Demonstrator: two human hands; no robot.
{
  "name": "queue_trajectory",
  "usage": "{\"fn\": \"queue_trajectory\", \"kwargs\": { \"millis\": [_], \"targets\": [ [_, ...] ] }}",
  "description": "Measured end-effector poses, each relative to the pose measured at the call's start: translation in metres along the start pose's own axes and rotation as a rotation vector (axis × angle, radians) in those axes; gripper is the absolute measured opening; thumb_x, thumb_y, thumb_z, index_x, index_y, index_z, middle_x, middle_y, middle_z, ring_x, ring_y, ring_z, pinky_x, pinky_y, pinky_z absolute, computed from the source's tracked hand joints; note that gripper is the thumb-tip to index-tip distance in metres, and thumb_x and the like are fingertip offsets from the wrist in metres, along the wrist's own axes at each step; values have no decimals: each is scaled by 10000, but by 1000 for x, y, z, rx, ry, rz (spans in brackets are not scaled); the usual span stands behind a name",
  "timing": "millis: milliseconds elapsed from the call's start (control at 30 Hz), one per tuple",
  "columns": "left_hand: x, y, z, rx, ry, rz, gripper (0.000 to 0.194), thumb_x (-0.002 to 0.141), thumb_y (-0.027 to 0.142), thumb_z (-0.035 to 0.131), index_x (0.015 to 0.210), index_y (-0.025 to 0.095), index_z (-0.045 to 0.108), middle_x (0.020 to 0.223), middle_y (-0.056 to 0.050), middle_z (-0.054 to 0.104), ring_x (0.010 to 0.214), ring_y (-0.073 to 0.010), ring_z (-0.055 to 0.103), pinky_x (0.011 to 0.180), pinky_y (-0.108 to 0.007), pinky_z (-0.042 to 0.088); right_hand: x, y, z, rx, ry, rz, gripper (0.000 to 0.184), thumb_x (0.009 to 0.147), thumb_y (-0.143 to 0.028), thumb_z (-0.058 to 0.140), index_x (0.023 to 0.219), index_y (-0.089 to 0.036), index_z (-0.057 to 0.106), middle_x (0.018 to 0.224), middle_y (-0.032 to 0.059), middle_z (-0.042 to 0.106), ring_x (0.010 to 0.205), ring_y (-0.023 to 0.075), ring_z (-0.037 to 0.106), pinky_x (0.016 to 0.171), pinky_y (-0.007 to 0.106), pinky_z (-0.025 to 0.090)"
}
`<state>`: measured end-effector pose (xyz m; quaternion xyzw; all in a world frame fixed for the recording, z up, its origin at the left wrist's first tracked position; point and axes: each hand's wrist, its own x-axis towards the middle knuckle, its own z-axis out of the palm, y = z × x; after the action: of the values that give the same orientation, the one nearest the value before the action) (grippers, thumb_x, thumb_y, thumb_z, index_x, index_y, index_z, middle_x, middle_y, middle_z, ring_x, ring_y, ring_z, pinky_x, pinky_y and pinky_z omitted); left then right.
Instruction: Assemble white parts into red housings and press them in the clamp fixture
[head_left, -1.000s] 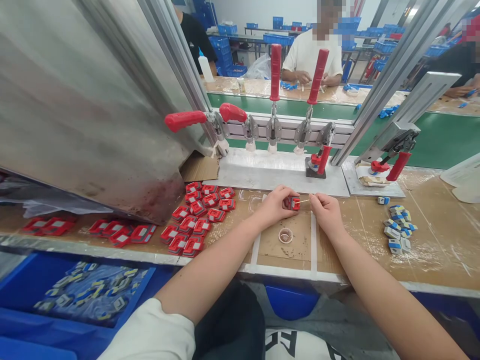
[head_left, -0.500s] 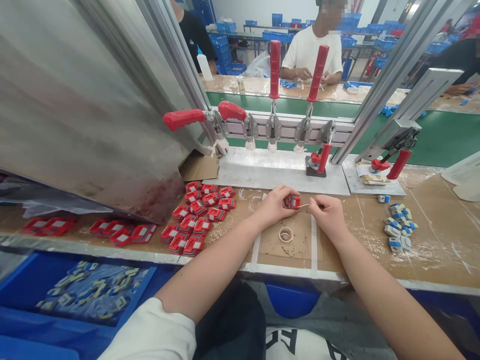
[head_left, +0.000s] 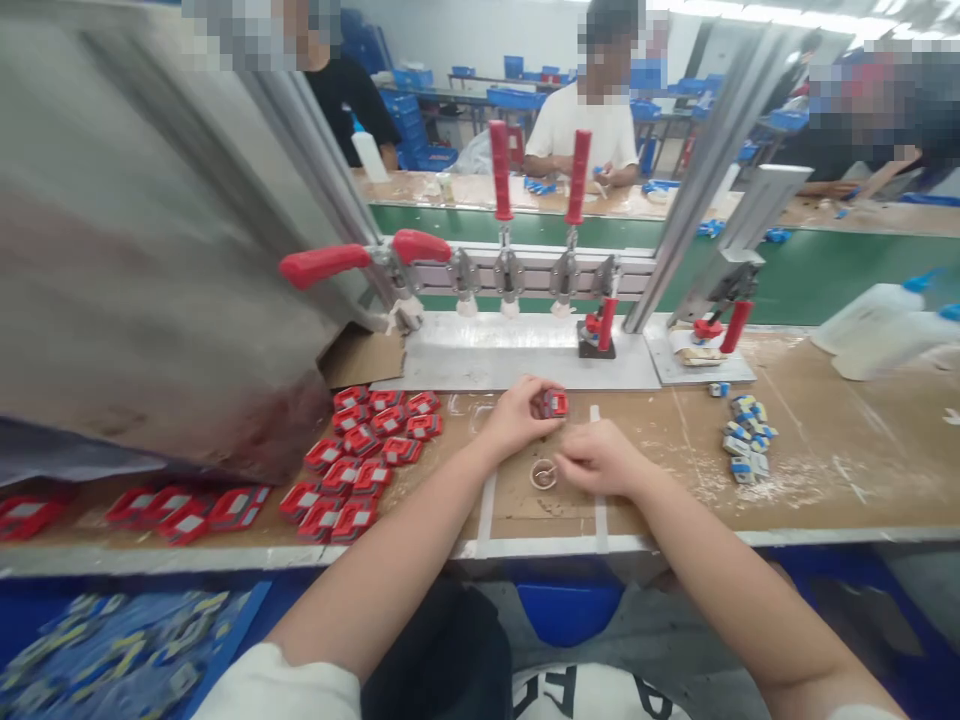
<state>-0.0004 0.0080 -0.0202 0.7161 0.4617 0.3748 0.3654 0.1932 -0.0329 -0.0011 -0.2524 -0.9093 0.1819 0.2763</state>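
Observation:
My left hand pinches a small red part just above the cardboard-topped bench. My right hand is closed in a pinch on a thin stick whose tip dips toward a small round cup on the bench, just left of that hand. A group of matching red parts lies in rows to the left of my left hand. Several small blue-and-white parts lie to the right.
A metal fixture plate with red-handled toggle clamps stands behind my hands. A large steel panel leans at the left. White squeeze bottles lie at the right. Other people work at a bench beyond a green conveyor.
My right hand has dropped from beside the red part down and left to the small cup. The view has shifted right and is a little blurred.

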Motion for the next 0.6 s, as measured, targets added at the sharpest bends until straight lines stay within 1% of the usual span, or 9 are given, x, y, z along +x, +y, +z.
{"fn": "queue_trajectory", "kwargs": {
  "millis": [67, 133, 200, 300, 367, 433, 500, 567, 600],
  "targets": [
    [1, -3, -1, -18, 8, -8, 449, 737, 296, 801, 1163, 216, 683, 1053, -30, 619, 800, -155, 634, 725, -291, 555, 1, -4, 1, -148, -115, 13, 462, 1008, -368, 509, 582, -201, 455, 578, -7, 503, 564, 133, 435, 566, 284, 253],
    [3, -5, -3, -36, 21, -19, 460, 759, 375, 798, 1171, 211, 676, 1068, -43, 645, 840, -178, 656, 750, -312, 568, -3, 0, -11, -267, -140, 123, 418, 1018, -458, 543, 697, -196, 600, 704, 25, 626, 658, 155, 534, 595, 279, 284],
    [4, -5, -6, -66, 38, -30, 476, 778, 441, 788, 1170, 199, 669, 1082, -59, 671, 884, -200, 673, 790, -338, 578, -15, 13, -38, -387, -31, 395, 364, 1041, -478, 516, 867, -206, 685, 848, 47, 691, 766, 177, 605, 641, 272, 332],
    [4, -2, -10, -199, 45, -59, 558, 782, 483, 788, 1228, 184, 637, 1093, -77, 706, 958, -229, 696, 877, -384, 586, -51, 47, -95, -657, 198, 944, 373, 1076, -396, 426, 980, -196, 726, 993, 109, 708, 885, 224, 646, 707, 294, 385],
    [4, -1, -11, -301, 33, -79, 640, 774, 495, 796, 1298, 183, 601, 1088, -78, 726, 1004, -244, 705, 940, -415, 580, -77, 71, -128, -806, 166, 1158, 370, 1049, -384, 470, 990, -152, 752, 1087, 184, 689, 1002, 282, 642, 758, 325, 413],
    [5, -1, -11, -350, 26, -81, 695, 765, 504, 804, 1344, 189, 581, 1093, -75, 737, 1033, -249, 709, 992, -432, 564, -96, 90, -148, -843, 53, 1206, 372, 984, -446, 582, 987, -119, 761, 1108, 220, 683, 1065, 329, 627, 797, 353, 429],
    [5, 0, -11, -336, 34, -51, 701, 764, 500, 807, 1357, 201, 584, 1133, -75, 731, 1054, -245, 705, 1021, -432, 550, -104, 100, -155, -834, -29, 1169, 360, 925, -453, 658, 944, -107, 760, 1063, 220, 700, 1079, 346, 621, 830, 370, 433],
    [3, 5, -13, -253, 46, 10, 668, 787, 483, 793, 1369, 225, 589, 1210, -75, 702, 1085, -240, 688, 1034, -428, 540, -106, 101, -154, -839, -42, 1126, 291, 901, -399, 678, 902, -116, 748, 1023, 197, 715, 1083, 337, 618, 867, 376, 432],
    [1, 10, -15, -191, 53, 53, 644, 804, 470, 781, 1375, 241, 591, 1246, -73, 683, 1106, -239, 675, 1042, -429, 532, -106, 98, -152, -819, -7, 1082, 253, 890, -371, 682, 901, -124, 740, 1017, 181, 720, 1083, 325, 617, 887, 375, 432]
  ]
}}
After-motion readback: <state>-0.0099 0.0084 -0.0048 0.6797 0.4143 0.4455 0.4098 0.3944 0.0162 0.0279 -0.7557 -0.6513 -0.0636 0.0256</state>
